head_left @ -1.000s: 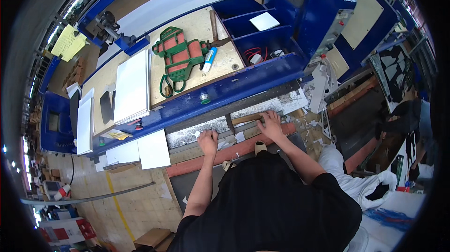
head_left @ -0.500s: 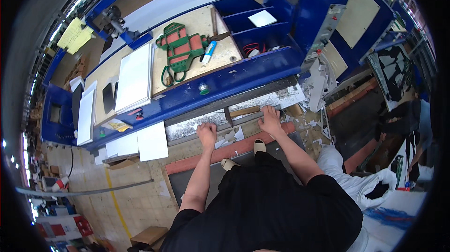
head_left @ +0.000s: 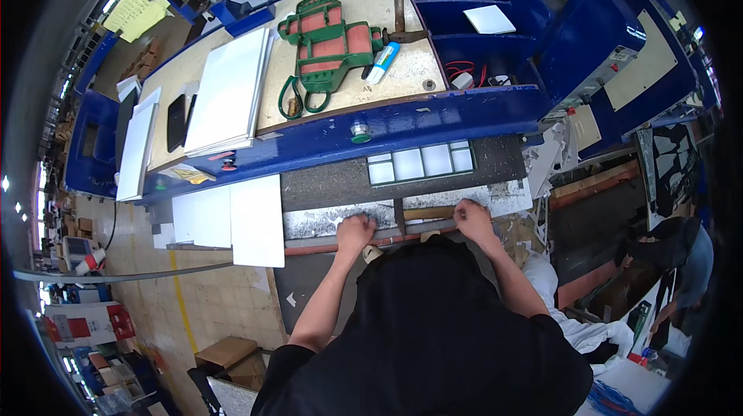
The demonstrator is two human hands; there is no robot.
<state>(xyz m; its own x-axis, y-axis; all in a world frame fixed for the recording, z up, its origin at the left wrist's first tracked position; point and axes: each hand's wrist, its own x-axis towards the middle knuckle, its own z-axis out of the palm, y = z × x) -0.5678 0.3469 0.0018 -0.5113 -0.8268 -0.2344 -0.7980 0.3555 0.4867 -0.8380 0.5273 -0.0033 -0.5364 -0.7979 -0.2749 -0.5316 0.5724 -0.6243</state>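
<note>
A dark flat plate juts out from under the blue machine. On it, close to the machine, lies a green-framed grid with white panels. Along the plate's front runs a worn, black-speckled white strip. My left hand is closed, fingers curled over the plate's front edge. Farther right, my right hand is curled at that edge too, beside the handle end of a hammer lying across the strip. The fingertips of both hands are partly hidden.
The machine's top holds a green-and-red die, a blue-and-white cutter, another hammer, white sheets and a phone. White sheets overhang at left. Scraps and a person are at right.
The dark plate has come out toward me from under the machine, bringing the green-framed grid into view. Both hands have moved nearer my body with its front edge. My view has shifted too.
</note>
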